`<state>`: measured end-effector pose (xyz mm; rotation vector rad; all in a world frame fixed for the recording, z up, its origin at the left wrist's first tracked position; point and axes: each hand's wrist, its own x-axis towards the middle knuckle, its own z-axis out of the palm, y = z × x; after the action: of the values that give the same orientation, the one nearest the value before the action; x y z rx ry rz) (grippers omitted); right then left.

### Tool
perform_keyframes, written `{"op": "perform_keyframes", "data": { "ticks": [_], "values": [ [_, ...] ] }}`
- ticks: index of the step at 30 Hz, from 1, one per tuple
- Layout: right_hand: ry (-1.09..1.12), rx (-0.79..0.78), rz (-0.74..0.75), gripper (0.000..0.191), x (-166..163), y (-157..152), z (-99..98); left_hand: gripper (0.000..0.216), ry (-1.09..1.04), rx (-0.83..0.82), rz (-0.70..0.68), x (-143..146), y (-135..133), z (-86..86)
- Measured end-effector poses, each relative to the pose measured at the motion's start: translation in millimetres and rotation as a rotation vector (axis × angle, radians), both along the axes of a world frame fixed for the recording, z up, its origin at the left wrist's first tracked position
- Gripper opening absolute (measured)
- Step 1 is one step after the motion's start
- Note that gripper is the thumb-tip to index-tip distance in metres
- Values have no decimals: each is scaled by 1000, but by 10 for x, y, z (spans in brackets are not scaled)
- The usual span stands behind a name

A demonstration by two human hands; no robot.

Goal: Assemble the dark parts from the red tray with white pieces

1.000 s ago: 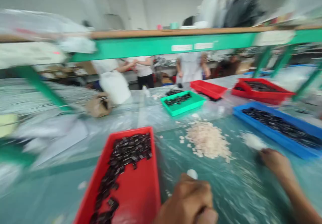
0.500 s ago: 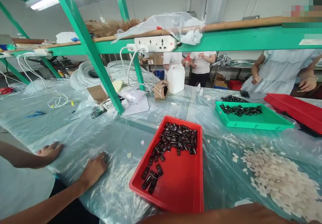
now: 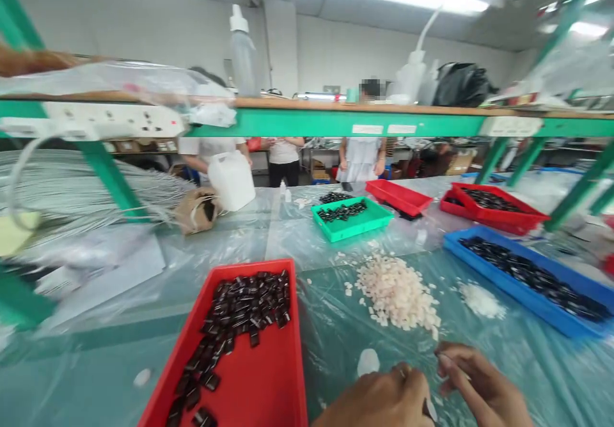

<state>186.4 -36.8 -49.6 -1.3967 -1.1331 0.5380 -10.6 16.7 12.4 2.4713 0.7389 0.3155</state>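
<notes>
My left hand (image 3: 378, 400) and my right hand (image 3: 482, 385) meet at the bottom edge, fingertips pinched together on a small part that is too tiny to make out. A loose white piece (image 3: 368, 361) lies just above my left hand. To the left stands a red tray (image 3: 268, 382) with several small black parts (image 3: 244, 309) in it. Ahead of my hands is a heap of pale white pieces (image 3: 396, 291) on the plastic-covered table (image 3: 105, 376).
A smaller white pile (image 3: 482, 300) and a blue tray (image 3: 522, 280) of black parts lie right. A green tray (image 3: 352, 217), red trays (image 3: 398, 195) and a white jug (image 3: 231, 179) sit farther back. A green shelf (image 3: 336, 122) crosses overhead; people stand behind it.
The view swung left to another person's hands at the table, then back to the right. My two hands, apart a second ago, are now together near the bottom edge.
</notes>
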Motion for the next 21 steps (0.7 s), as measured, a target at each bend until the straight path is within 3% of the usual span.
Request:
{"op": "perform_keyframes", "data": {
  "ticks": [4,8,15,21],
  "values": [
    [32,32,32,27,-34,-76,129,19,-71,17,-2,-119,61,70],
    [82,88,12,23,-185,-200,356,31,-173,-36,114,-148,-20,99],
    [81,199,108,5,-412,-270,731,23,-322,-154,316,-121,-171,128],
    [-147,346,108,15,-534,-255,894,42,-438,-196,351,-165,-230,58]
  ]
}}
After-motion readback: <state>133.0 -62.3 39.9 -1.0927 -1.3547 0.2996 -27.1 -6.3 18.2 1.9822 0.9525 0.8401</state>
